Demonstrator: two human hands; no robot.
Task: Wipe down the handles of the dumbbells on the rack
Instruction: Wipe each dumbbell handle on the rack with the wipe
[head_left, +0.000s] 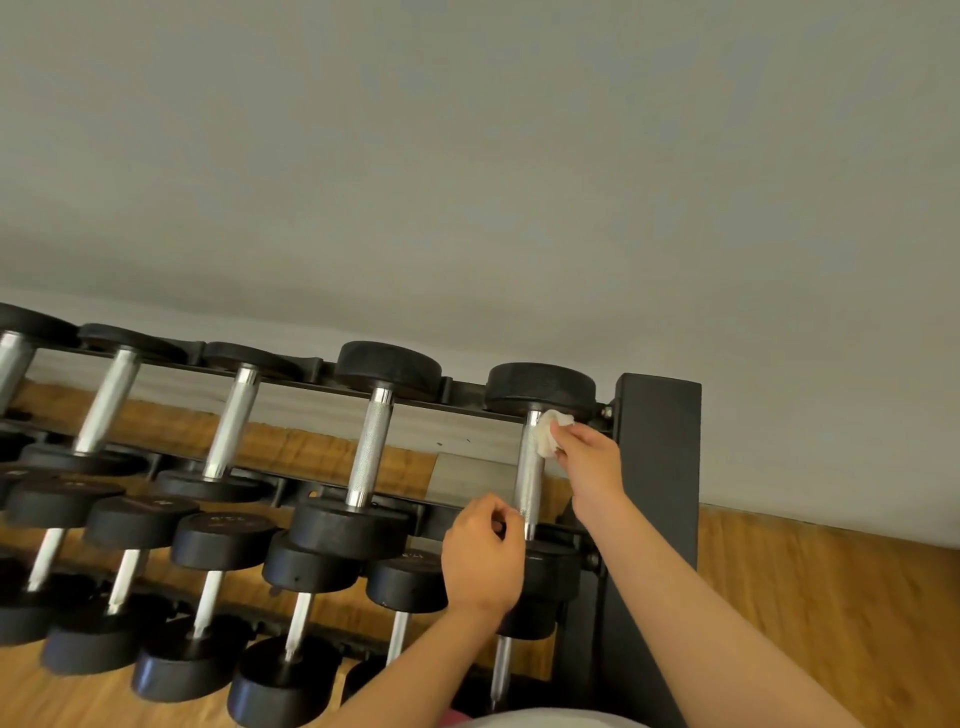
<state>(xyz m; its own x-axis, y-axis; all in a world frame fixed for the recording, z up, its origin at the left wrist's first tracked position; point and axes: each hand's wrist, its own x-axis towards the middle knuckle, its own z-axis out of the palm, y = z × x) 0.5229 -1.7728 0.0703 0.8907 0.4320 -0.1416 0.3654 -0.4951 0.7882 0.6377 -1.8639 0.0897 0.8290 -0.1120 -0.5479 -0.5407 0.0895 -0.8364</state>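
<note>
A black rack (657, 447) holds rows of black-headed dumbbells with chrome handles. My right hand (589, 460) pinches a crumpled white wipe (551, 434) against the top of the handle (531, 475) of the rightmost dumbbell on the upper tier, just below its far head (540, 387). My left hand (483, 553) has its fingers curled, its fingertips at the lower end of that same handle above the near head (550, 569). The neighbouring dumbbell handle (370, 452) stands to the left.
More dumbbells (228, 431) fill the upper tier to the left, and lower tiers (208, 597) hold several more. A grey wall (467, 182) rises behind the rack. Wooden floor (831, 597) lies to the right of the rack's upright post.
</note>
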